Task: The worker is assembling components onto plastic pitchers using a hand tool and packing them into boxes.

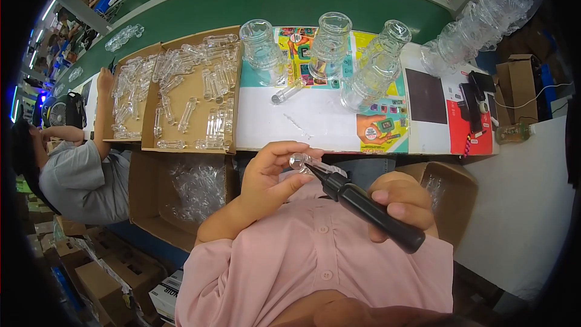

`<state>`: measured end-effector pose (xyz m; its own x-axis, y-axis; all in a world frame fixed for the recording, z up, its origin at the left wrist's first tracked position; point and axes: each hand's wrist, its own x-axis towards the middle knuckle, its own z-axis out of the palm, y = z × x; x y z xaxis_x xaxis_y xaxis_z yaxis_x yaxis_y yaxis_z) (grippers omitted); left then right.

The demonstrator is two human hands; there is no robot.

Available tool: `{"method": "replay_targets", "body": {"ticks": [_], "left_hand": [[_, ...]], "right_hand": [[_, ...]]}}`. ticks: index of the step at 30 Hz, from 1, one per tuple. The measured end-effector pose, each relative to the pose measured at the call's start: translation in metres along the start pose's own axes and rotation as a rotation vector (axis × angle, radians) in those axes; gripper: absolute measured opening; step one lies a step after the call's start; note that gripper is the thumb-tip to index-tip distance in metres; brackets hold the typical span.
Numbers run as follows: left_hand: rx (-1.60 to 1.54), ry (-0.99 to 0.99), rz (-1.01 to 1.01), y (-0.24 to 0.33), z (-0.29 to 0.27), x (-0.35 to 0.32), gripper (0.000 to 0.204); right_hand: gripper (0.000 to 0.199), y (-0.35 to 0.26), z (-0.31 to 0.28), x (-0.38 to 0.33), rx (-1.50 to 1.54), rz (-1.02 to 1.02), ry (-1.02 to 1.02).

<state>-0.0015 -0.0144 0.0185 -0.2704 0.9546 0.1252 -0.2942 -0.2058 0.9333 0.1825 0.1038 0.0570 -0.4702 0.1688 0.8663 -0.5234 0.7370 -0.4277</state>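
In front of my chest, my left hand (pixel 266 178) grips a small clear tube (pixel 298 161) by its rounded end, between thumb and fingers. My right hand (pixel 405 201) is wrapped round a black squeeze bottle (pixel 382 217) with a tapered nozzle. The nozzle's tip is at the tube's near end; whether it touches cannot be made out. Beyond my hands, another clear tube (pixel 288 92) lies on the white board (pixel 266 122). Three clear stacks of jar-like pieces stand behind it: left (pixel 261 48), middle (pixel 330 48) and right (pixel 376 69).
Cardboard trays (pixel 232 139) of clear tubes sit at left. Below them a cardboard box (pixel 148 197) holds clear pieces; another box (pixel 463 206) is at my right. A tall leaning stack of clear pieces (pixel 472 27) rises at far right. A co-worker (pixel 78 172) sits at left.
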Motion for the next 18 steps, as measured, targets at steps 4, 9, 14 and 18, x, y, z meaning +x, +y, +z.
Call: {"method": "replay_targets", "body": {"ticks": [4,9,14,18], "left_hand": [[-0.201,-0.065,-0.075,0.0,-0.004,0.0,0.042],[-0.29,-0.095,-0.123,0.002,-0.005,0.0,0.04],[-0.293,-0.09,-0.133,0.003,-0.006,0.0,0.038],[-0.255,-0.066,-0.129,0.003,-0.006,-0.001,0.038]], "right_hand": [[0.047,0.001,-0.001,0.007,0.033,-0.09,-0.062],[0.048,0.002,0.003,0.005,0.036,-0.13,-0.043],[0.047,0.002,0.003,0.001,0.054,-0.124,-0.082],[0.037,0.007,0.01,0.008,-0.05,-0.228,-0.039]]}}
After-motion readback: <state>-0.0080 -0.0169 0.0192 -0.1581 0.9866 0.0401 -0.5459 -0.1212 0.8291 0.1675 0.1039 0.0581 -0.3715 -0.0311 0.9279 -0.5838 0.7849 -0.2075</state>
